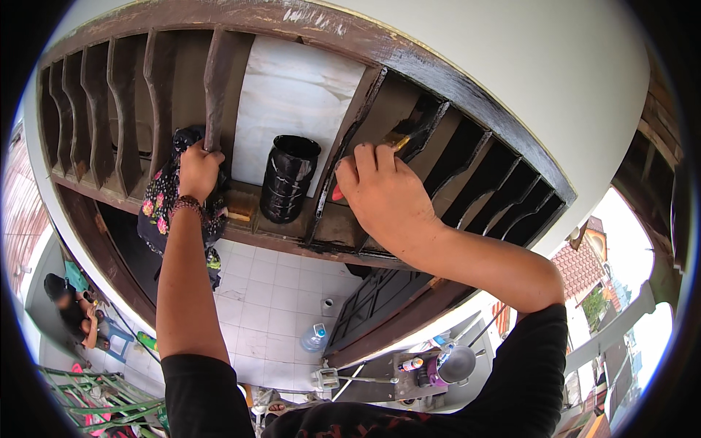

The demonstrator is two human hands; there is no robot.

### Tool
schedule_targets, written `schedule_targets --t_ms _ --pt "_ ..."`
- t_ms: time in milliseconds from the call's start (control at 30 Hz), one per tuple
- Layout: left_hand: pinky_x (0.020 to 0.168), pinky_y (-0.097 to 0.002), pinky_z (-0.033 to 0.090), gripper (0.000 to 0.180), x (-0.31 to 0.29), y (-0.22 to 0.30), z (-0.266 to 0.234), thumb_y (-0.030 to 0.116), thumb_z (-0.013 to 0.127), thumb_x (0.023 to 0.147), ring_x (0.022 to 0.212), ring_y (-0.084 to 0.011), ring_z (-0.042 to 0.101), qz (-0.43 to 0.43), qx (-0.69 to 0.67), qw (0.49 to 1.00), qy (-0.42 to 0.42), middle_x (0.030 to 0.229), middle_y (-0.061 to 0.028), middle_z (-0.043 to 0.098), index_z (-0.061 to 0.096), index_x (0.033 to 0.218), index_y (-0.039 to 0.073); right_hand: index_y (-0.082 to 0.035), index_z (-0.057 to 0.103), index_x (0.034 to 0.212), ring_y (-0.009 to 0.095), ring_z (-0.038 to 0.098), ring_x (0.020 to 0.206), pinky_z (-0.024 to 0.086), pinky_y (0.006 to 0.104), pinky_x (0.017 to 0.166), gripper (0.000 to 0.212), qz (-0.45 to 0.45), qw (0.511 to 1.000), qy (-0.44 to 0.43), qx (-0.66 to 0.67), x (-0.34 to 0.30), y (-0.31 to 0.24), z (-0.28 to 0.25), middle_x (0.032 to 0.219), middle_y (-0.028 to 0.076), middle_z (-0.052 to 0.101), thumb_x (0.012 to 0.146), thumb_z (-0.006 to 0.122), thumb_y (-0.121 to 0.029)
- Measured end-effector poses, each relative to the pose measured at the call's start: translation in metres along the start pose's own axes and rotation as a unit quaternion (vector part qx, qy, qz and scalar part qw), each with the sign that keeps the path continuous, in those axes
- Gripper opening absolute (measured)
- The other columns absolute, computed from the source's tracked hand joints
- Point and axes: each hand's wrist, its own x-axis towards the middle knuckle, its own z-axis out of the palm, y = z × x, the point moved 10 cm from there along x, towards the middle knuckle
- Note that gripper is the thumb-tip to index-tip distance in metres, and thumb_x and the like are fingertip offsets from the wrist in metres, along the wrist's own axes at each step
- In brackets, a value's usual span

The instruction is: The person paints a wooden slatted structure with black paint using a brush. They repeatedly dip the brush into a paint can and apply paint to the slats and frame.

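My right hand (387, 193) is closed round a paintbrush (398, 140). A red bit of its handle shows below the fingers, and its bristles are near a partly blackened slat. My left hand (198, 171) grips the lower end of a brown wooden slat (216, 87). Dark floral cloth (164, 197) bunches beside and below that hand; whether the fingers also hold it I cannot tell. Between my hands, a black-smeared paint container (290, 179) stands upright on the frame's ledge, its top uncovered. Slats right of it are black, those on the left brown.
A white marbled panel (296, 95) fills the frame's middle bay. A small wooden piece (239, 206) lies by the container. Far below are a tiled floor (263, 299), a water bottle (314, 337), a dark door (376, 310) and a pan (457, 363). Another person (73, 310) sits at lower left.
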Motion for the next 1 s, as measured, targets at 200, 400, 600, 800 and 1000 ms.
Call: schedule_targets --t_ms 200,400,600,800,1000 --pt "0.081 -0.0418 0.051 0.035 -0.002 0.003 -0.006 0.016 0.065 0.077 0.09 -0.0395 0.069 0.0 0.016 1.0 0.004 0.088 -0.0255 0.07 0.069 0.106 -0.003 -0.002 0.062 0.101 0.03 0.058 0.093 0.053 0.0368 0.083 0.033 0.016 0.997 -0.046 -0.064 0.009 0.012 0.029 0.098 0.015 0.06 0.091 0.061 -0.033" --pt "0.083 -0.0429 0.051 0.036 -0.004 0.006 -0.002 0.017 0.064 0.076 0.091 -0.0407 0.068 -0.007 0.017 1.0 -0.001 0.088 -0.0259 0.07 0.069 0.106 -0.002 0.0 0.063 0.102 0.03 0.06 0.092 0.053 0.035 0.084 0.025 -0.013 0.998 -0.052 0.014 -0.001 -0.012 0.005 0.097 0.016 0.06 0.089 0.061 -0.022" --pt "0.083 -0.0429 0.051 0.036 -0.003 0.007 -0.005 0.017 0.064 0.075 0.091 -0.0412 0.068 0.004 0.016 1.0 0.011 0.088 -0.0264 0.07 0.069 0.105 -0.002 0.0 0.063 0.1 0.029 0.06 0.093 0.054 0.0338 0.08 0.026 0.021 0.996 -0.051 -0.071 0.017 0.021 0.027 0.097 0.016 0.061 0.089 0.062 -0.023" --pt "0.083 -0.0434 0.051 0.035 -0.002 0.006 -0.002 0.017 0.064 0.075 0.092 -0.0414 0.068 -0.006 0.017 1.0 0.007 0.089 -0.027 0.07 0.069 0.105 -0.002 0.001 0.065 0.099 0.027 0.062 0.091 0.055 0.0346 0.081 0.02 -0.034 0.989 -0.106 0.094 0.002 -0.017 0.027 0.094 0.016 0.061 0.088 0.061 -0.015" --pt "0.084 -0.044 0.051 0.037 -0.001 0.002 -0.001 0.017 0.064 0.075 0.094 -0.0416 0.067 -0.004 0.015 1.0 0.004 0.091 -0.0276 0.069 0.069 0.106 -0.002 0.001 0.066 0.095 0.027 0.062 0.092 0.056 0.0336 0.083 0.029 0.034 0.999 -0.013 -0.017 0.024 0.037 0.036 0.091 0.014 0.062 0.092 0.063 -0.027"
